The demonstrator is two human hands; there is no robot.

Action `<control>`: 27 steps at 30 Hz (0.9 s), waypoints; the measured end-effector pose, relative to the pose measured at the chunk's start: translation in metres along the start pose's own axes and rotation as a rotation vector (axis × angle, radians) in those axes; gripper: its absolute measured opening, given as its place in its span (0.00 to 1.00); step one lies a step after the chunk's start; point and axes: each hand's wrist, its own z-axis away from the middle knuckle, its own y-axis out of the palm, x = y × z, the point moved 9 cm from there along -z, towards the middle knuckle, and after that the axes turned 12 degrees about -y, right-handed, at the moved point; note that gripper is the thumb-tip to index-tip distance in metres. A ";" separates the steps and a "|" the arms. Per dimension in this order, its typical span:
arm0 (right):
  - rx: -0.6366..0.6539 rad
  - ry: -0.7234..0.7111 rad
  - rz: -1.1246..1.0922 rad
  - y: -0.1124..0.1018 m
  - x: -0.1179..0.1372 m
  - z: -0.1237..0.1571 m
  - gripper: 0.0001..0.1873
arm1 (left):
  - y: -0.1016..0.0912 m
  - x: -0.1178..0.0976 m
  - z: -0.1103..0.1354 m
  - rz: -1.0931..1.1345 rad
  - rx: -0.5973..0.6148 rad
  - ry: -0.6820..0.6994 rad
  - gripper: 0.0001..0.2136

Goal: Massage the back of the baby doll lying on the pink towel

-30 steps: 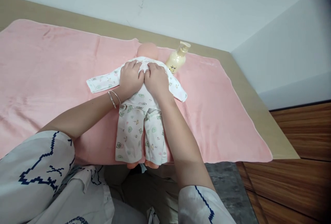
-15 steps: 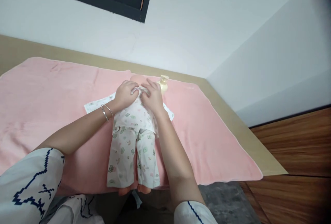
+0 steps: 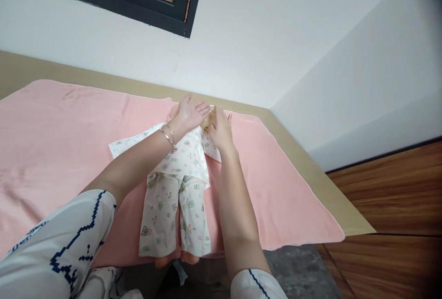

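Note:
A doll in a white patterned top (image 3: 183, 156) and matching pants (image 3: 160, 218) lies on its back, feet toward me. My left hand (image 3: 191, 114) is turned palm up above the doll's head end, fingers stretched out and holding nothing; it covers much of the head. Just right of it stands a yellowish pump bottle (image 3: 207, 122), partly hidden by my hands. Over the bottle's right side is my right hand (image 3: 221, 131), its fingers apart and reaching to the pump top. Whether they press on it I cannot tell.
A pink blanket (image 3: 276, 188) lies under the doll on a pale wooden surface (image 3: 311, 165). Behind it rises a white wall with a dark-framed window (image 3: 172, 18). Brown wooden panels (image 3: 397, 198) stand at the right.
Both hands have left the doll's collar. My left hand has turned palm up and shifted right; my right hand has moved right to the pump bottle. The view has tilted slightly.

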 end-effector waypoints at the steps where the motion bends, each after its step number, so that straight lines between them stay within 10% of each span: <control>1: -0.007 -0.010 0.027 -0.002 0.002 0.000 0.36 | 0.001 0.000 -0.001 -0.017 0.006 0.003 0.37; 10: -0.038 -0.029 0.141 -0.001 0.008 0.001 0.33 | 0.001 0.014 0.024 -0.143 0.009 0.041 0.34; 18: 0.016 -0.058 0.140 0.001 0.018 0.001 0.32 | -0.041 0.047 0.080 -0.046 -0.084 -0.094 0.29; 27: 0.118 -0.258 -0.218 0.015 0.163 0.029 0.30 | -0.022 -0.024 0.146 -0.496 -0.300 0.182 0.29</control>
